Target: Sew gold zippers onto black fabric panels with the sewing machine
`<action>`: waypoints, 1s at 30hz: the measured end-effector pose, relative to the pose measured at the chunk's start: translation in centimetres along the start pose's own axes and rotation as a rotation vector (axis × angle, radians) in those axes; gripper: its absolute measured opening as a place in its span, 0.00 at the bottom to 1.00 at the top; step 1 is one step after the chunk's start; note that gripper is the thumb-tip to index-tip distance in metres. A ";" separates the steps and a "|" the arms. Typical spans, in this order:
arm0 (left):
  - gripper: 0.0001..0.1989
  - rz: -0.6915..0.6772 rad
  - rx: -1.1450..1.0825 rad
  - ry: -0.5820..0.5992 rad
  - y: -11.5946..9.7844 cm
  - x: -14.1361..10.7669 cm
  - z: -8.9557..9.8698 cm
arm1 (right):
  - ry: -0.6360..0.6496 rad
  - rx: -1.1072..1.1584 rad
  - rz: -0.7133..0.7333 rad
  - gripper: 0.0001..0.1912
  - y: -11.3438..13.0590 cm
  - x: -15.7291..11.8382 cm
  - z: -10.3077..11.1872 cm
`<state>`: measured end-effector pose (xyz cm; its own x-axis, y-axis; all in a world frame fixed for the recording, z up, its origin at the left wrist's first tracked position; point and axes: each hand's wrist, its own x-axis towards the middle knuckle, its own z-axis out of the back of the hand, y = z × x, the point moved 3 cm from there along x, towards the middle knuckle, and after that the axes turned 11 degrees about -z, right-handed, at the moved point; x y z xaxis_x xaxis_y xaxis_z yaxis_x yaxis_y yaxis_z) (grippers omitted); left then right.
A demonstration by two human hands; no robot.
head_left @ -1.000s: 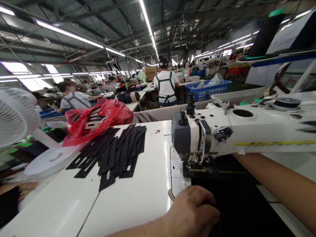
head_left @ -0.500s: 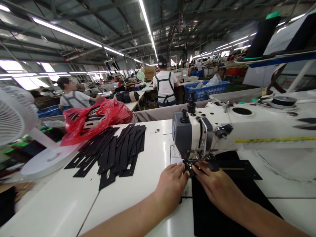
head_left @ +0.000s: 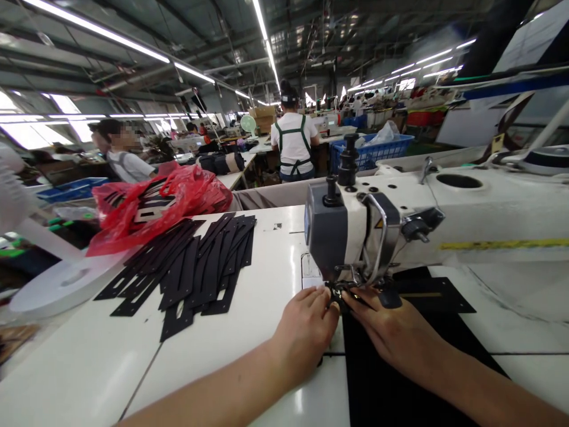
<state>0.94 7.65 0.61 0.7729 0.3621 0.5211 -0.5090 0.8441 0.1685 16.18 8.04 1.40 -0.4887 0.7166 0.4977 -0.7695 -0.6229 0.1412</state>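
Note:
A white and grey sewing machine [head_left: 326, 237] stands on the white table. Close by its needle, my left hand [head_left: 306, 326] has its fingers bent together at the edge of a black piece; fingertips are partly hidden. My right hand [head_left: 391, 326] lies on black material [head_left: 377, 385] just right of the needle, fingers stretched forward and pressing down. A black strip with a slot [head_left: 438, 295] extends from under the machine arm to the right of that hand. The black material hangs down toward me beneath my right wrist.
Left of the machine lies a pile of black slotted strips [head_left: 195, 267]. Behind it is a red plastic bag [head_left: 164, 196], with a white fan [head_left: 48, 284] at the far left. Two people and a blue basket [head_left: 373, 151] are beyond the table.
The camera view has shifted slightly, and the machine looks a little larger. Both hands keep their places at the needle. The person at the left has turned and leaned.

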 end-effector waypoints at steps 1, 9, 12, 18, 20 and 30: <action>0.11 -0.006 -0.010 0.006 0.1 0.1 0.1 | 0.004 0.003 -0.002 0.18 -0.1 0.0 0.0; 0.09 0.029 -0.046 0.020 0.8 0.3 0.0 | 0.005 0.006 0.013 0.18 -0.6 0.4 -0.5; 0.08 0.035 -0.055 0.019 0.9 0.3 -0.2 | -0.003 0.018 0.008 0.18 -0.7 0.4 -0.5; 0.08 0.051 -0.073 0.027 1.2 0.5 -0.3 | -0.013 0.003 0.014 0.17 -0.9 0.5 -0.8; 0.07 0.061 -0.078 0.023 1.3 0.5 -0.4 | -0.019 -0.004 0.022 0.17 -0.9 0.5 -0.9; 0.05 0.070 -0.099 -0.007 1.4 0.3 -0.6 | -0.029 -0.020 0.010 0.16 -0.9 0.6 -0.8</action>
<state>0.69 9.21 0.53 0.7337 0.4189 0.5349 -0.5214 0.8519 0.0481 16.22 9.27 0.95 -0.4844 0.7005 0.5240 -0.7726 -0.6236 0.1194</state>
